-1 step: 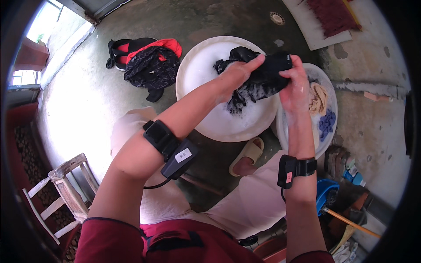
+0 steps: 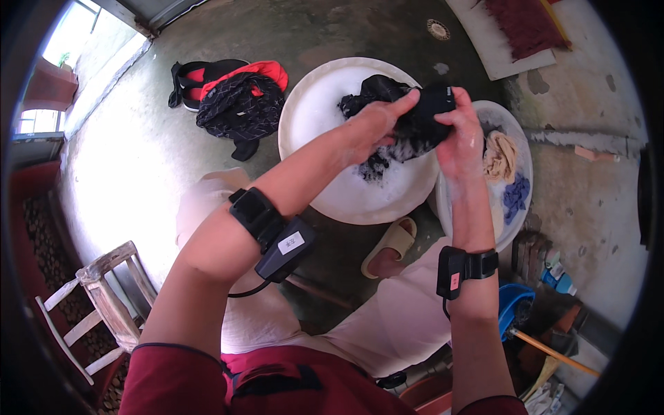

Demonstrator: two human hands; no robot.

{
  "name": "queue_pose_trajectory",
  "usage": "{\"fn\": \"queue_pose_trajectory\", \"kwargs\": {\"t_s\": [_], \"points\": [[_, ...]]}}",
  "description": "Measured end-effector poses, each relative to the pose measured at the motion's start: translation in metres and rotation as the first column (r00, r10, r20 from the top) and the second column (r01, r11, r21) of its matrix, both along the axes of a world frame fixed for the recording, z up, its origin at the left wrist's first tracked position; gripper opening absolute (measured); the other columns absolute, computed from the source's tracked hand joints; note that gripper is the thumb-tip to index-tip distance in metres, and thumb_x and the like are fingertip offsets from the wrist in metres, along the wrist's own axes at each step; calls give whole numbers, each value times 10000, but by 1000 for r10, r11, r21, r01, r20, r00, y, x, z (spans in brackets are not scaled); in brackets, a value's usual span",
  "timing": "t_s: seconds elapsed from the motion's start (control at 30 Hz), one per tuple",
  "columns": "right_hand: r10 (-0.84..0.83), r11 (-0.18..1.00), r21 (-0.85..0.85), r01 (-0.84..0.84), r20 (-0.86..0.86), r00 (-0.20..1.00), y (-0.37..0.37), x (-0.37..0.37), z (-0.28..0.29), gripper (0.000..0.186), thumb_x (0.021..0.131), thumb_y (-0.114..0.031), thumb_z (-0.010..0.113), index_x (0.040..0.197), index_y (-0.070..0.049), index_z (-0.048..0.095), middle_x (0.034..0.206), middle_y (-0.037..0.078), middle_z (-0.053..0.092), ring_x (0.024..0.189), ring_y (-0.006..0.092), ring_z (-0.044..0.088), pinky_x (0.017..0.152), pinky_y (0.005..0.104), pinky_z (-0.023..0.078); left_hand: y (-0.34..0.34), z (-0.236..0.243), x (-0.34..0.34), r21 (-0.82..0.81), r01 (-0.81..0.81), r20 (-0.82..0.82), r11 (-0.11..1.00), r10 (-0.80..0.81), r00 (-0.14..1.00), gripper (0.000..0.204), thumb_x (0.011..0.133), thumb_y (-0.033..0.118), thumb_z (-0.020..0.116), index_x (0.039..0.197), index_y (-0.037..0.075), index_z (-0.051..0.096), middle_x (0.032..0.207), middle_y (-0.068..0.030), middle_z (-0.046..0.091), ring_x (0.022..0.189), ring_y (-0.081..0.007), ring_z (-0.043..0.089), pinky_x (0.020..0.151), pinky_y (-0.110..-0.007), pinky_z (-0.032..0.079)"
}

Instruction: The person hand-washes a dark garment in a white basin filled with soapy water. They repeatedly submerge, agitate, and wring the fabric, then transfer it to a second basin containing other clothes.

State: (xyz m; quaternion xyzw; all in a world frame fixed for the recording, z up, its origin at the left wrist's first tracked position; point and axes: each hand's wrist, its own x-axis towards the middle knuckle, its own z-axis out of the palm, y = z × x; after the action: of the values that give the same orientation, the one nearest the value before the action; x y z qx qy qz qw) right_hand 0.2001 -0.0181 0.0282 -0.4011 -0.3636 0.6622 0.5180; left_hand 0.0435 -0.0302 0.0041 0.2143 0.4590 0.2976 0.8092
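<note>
A wet black garment (image 2: 430, 114) is stretched between my hands above a wide white basin (image 2: 296, 90) of sudsy water. My left hand (image 2: 372, 128) grips its near-left part, the thumb lying along the cloth. At its right end, my right hand (image 2: 462, 135) pinches the edge between thumb and fingers. Foam clings to the cloth's lower side, and the rest of it hangs into the suds. My right wrist passes over a second, smaller basin (image 2: 528, 149), which contains a beige cloth (image 2: 501, 156) and a blue-purple cloth (image 2: 516, 196).
Black and red clothes (image 2: 238, 104) lie in a heap on the floor at the far left. A worn wooden chair (image 2: 104, 304) stands at the near left. Near right are a blue dustpan-like container (image 2: 510, 301) and a wooden stick (image 2: 553, 351). A drain (image 2: 438, 30) sits farther back.
My right hand has shifted slightly left, closer to my left hand, and the stretch of black garment between them is a little shorter. The basins and the heap stay where they were.
</note>
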Motion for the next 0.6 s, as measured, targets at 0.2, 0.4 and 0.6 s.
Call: {"fn": "queue_pose_trajectory", "kwargs": {"t_s": [0.2,0.4,0.6], "points": [[-134,987,143,72,491,861,1,-9,-1,256,687,50,625,900,-56,530,868,21,595,802,95,563,769,227,451,-6,-3,2,-1,-352,165,936,348,923,205,896,240,576,969,48,577,914,-39,633,826,-145,616,760,-291,499],[-13,1000,15,6,515,857,2,-10,-5,231,712,9,687,876,-61,540,816,14,631,727,81,587,695,205,460,0,-15,1,22,-539,67,842,536,841,250,906,270,548,935,22,561,851,-60,618,730,-165,586,668,-295,489],[201,971,-236,-46,690,695,1,-5,-6,287,783,-243,708,593,-111,537,590,-72,535,508,21,448,467,177,295,-2,-20,-4,188,-533,-11,825,544,839,110,857,48,508,950,42,566,841,-53,605,734,-155,564,659,-289,470]]}}
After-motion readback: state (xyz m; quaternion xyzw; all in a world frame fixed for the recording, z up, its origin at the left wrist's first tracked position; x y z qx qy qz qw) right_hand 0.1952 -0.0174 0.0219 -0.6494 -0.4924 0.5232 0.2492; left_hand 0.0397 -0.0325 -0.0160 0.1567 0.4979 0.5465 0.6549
